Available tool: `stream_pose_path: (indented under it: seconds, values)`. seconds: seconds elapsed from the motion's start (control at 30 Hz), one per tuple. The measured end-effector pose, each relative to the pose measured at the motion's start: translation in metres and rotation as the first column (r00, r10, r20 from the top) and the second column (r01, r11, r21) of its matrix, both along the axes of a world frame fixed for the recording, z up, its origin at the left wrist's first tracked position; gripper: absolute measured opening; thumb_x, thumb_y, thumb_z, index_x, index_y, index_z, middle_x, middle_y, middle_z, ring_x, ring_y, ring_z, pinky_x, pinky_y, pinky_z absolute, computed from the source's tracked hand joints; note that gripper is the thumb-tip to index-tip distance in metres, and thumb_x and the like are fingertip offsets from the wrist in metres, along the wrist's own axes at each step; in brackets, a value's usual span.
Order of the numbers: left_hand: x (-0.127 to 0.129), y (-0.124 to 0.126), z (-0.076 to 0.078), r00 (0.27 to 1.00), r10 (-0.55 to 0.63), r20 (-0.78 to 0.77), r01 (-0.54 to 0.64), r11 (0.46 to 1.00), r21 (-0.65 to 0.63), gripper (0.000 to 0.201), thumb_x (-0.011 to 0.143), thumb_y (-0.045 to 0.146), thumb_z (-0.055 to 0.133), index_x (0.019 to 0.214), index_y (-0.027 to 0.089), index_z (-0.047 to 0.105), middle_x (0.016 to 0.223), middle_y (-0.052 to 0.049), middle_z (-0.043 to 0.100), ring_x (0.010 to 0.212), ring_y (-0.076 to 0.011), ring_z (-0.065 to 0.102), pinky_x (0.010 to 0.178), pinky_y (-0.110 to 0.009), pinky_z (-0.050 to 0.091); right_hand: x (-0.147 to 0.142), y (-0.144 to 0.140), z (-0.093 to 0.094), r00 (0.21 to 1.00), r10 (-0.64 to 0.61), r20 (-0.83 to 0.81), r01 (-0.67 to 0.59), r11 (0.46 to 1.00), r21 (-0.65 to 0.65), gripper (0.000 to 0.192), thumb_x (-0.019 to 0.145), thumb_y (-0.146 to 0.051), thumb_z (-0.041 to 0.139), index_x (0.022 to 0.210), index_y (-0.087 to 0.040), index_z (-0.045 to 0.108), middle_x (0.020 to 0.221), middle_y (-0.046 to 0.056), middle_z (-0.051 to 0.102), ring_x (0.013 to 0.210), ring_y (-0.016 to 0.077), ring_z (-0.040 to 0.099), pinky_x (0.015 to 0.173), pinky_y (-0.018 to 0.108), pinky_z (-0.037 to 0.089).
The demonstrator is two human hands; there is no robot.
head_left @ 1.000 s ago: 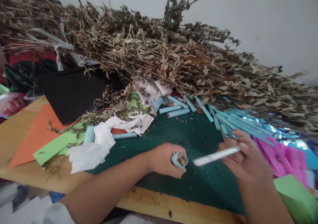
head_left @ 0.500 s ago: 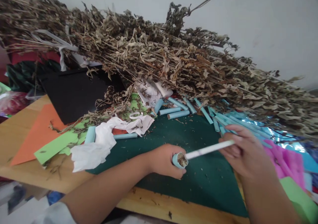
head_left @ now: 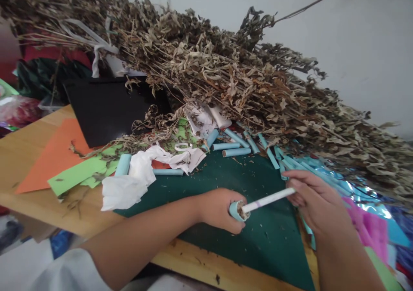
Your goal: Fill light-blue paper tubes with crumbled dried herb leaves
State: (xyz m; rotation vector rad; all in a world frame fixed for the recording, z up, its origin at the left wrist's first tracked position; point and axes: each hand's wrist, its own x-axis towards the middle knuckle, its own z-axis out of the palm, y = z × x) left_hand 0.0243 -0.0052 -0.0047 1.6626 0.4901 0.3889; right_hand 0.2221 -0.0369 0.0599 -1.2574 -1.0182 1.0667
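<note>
My left hand [head_left: 220,209] is closed around a light blue paper tube [head_left: 235,211] whose open end shows dried plant bits inside. My right hand [head_left: 314,202] grips a thin white stick [head_left: 268,199] and its tip sits in the tube's open mouth. Both hands hover over a dark green mat [head_left: 258,235] on a wooden table [head_left: 29,153].
A big heap of dried leafy stalks [head_left: 226,80] fills the back of the table. Several blue paper tubes [head_left: 235,147] lie at its foot. Crumpled white paper [head_left: 129,187], orange [head_left: 54,153] and green sheets [head_left: 77,174], a black sheet [head_left: 106,106] sit left; pink and shiny foil sheets [head_left: 374,218] right.
My right hand moved the white stick leftward until its tip entered the tube's mouth. The view shifted slightly; my left hand kept the tube in place.
</note>
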Motion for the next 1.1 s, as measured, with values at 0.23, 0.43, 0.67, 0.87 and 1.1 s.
stream_pose_path:
  seconds: [0.23,0.43,0.67,0.87,1.1]
  values:
    - [0.000,0.001,0.001,1.000,-0.012,0.001,0.012,1.000,-0.006,0.010,0.052,0.012,0.056,0.058,0.014,0.048,0.052,0.008,0.043,0.050,-0.0036,0.039,0.048,-0.014,0.032,0.000,0.001,-0.003,0.999,0.027,-0.037,-0.025,0.999,0.038,0.008,0.064,-0.024,0.063,0.071,-0.022,0.059,0.039,-0.006,0.030,0.035,0.0056,0.026,0.034,0.018,0.019]
    - [0.000,0.001,0.000,1.000,-0.007,0.023,0.007,1.000,-0.015,0.012,0.053,0.014,0.057,0.056,0.014,0.046,0.052,0.008,0.042,0.050,-0.0036,0.038,0.047,-0.014,0.031,-0.001,0.000,-0.008,0.965,0.141,-0.222,-0.111,0.983,0.144,0.003,0.070,-0.026,0.056,0.073,-0.027,0.055,0.040,-0.007,0.021,0.034,0.0059,0.021,0.032,0.017,0.018]
    - [0.000,0.001,0.000,1.000,0.007,0.013,-0.006,1.000,-0.030,0.013,0.052,0.011,0.057,0.055,0.014,0.045,0.050,0.008,0.041,0.049,-0.0035,0.037,0.047,-0.014,0.031,0.000,-0.001,-0.008,0.939,0.117,-0.324,-0.078,0.988,0.130,0.007,0.067,-0.028,0.060,0.070,-0.029,0.054,0.040,-0.008,0.020,0.033,0.0055,0.018,0.033,0.017,0.015]
    - [0.000,0.001,0.000,0.999,0.008,0.037,-0.008,1.000,-0.014,0.012,0.052,0.011,0.057,0.056,0.014,0.045,0.051,0.008,0.043,0.048,-0.0036,0.038,0.045,-0.014,0.031,0.000,-0.001,-0.013,0.968,0.109,-0.227,-0.100,0.994,0.048,0.006,0.067,-0.024,0.060,0.072,-0.025,0.056,0.040,-0.007,0.026,0.035,0.0058,0.024,0.033,0.017,0.019]
    - [0.000,0.001,0.001,1.000,0.002,0.021,-0.002,1.000,-0.026,0.013,0.051,0.011,0.057,0.056,0.014,0.045,0.052,0.008,0.044,0.049,-0.0039,0.039,0.046,-0.014,0.031,0.003,-0.001,-0.017,0.969,0.123,-0.214,-0.109,0.991,0.075,0.015,0.069,-0.022,0.057,0.083,-0.028,0.053,0.041,-0.007,0.029,0.036,0.0065,0.024,0.033,0.017,0.019]
